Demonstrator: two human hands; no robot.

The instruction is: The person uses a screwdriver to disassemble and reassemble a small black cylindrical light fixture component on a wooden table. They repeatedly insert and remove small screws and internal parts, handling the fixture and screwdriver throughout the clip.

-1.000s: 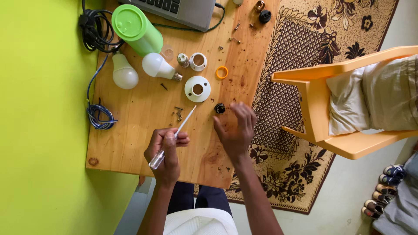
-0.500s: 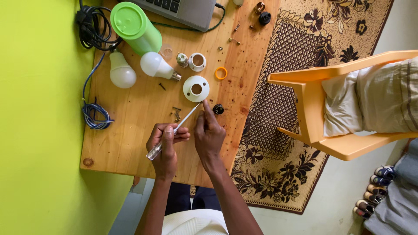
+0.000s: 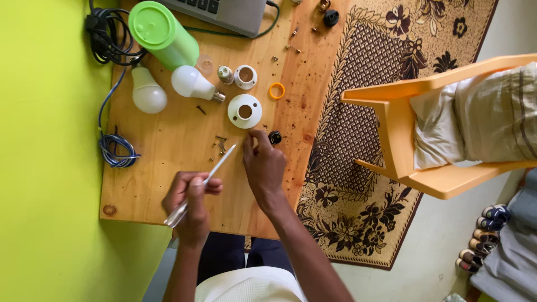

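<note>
My left hand (image 3: 191,201) grips a thin white and silver screwdriver (image 3: 202,184) whose tip points up-right toward small dark screws (image 3: 219,144) on the wooden table (image 3: 151,168). My right hand (image 3: 264,166) rests on the table with its fingertips just below a white round lamp-holder base (image 3: 244,111); a small black part (image 3: 274,137) lies beside the index finger. Whether the fingertips pinch anything is hidden.
Two white bulbs (image 3: 147,91) (image 3: 191,83), a green cylinder (image 3: 161,32), a white ring cap (image 3: 245,76), an orange ring (image 3: 276,90), a laptop (image 3: 224,12) and blue cable (image 3: 116,150) sit on the table. An orange plastic chair (image 3: 408,140) with cloth stands right on a patterned rug (image 3: 358,112).
My right hand swung left from the table's right edge to the middle, then edged up toward the white base. My left hand and the screwdriver stayed nearly still.
</note>
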